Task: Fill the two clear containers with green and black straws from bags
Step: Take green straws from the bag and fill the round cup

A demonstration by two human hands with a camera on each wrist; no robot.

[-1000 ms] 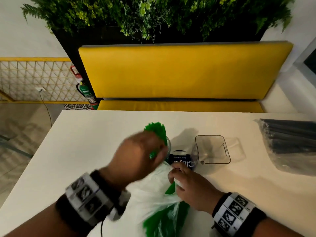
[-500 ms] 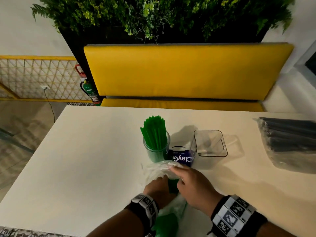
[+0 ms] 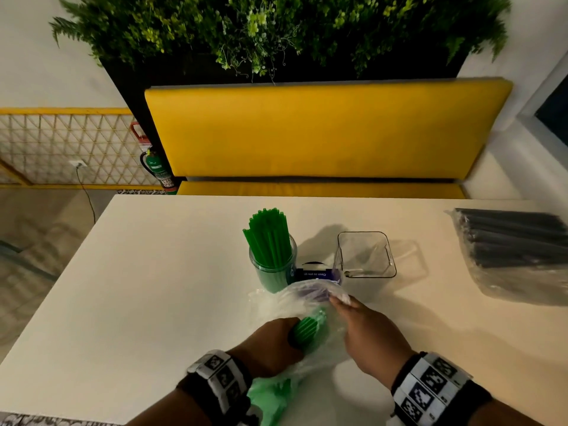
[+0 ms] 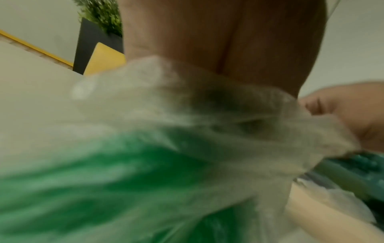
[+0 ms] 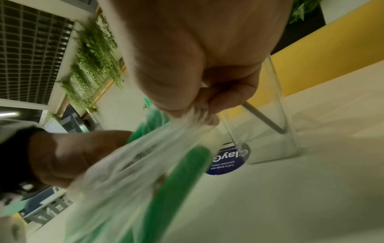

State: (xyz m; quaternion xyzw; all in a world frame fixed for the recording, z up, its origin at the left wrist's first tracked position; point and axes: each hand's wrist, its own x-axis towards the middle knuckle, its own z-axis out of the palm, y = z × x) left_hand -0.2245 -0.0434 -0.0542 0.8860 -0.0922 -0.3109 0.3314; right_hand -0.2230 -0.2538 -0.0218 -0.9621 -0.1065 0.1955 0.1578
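White table (image 3: 153, 287); left hand (image 3: 270, 342) grips green straws (image 3: 307, 329), right hand (image 3: 368, 333) pinches bag (image 3: 295, 299).

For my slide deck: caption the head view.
Left hand grips green straws inside the clear bag while right hand pinches its mouth open.

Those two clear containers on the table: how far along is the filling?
About halfway. The round container already holds a bundle of green straws. In hand: the left hand grips more green straws inside the plastic bag, whose mouth the right hand pinches open. Left to do: the square container has none of the black straws, which lie bagged on the right.
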